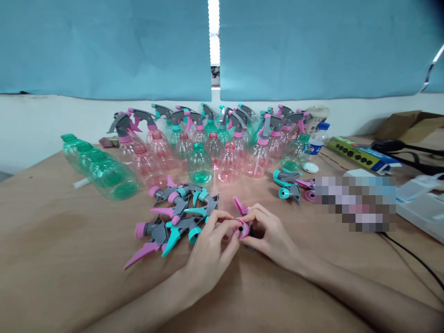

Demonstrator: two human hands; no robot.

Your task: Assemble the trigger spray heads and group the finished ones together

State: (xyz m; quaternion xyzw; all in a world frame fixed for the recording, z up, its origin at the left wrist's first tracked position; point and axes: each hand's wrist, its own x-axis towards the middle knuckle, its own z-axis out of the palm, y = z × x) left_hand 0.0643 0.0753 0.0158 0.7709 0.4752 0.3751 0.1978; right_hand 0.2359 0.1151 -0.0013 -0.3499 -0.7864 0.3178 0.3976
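Both hands meet over the table around one pink-and-grey spray trigger head [244, 228], its round pink collar facing me. Fingers of my left hand [217, 238] pinch near the collar's left edge; whether a small part is between them I cannot make out. My right hand [268, 231] grips the head from the right, with the pink lever sticking up above the fingers. Just left of my hands lies a pile of loose trigger heads [180, 222], pink-and-grey and teal-and-grey. Several more trigger heads [291, 187] rest to the right, beyond my right hand.
Behind stand rows of clear pink bottles [229, 162] and green bottles [200, 164], many fitted with trigger heads. Green bottles [118, 180] lean or lie at the left. A Pepsi bottle [317, 138], a white round case [310, 168], a power-strip box [360, 155] and a plastic organizer [423, 203] occupy the right.
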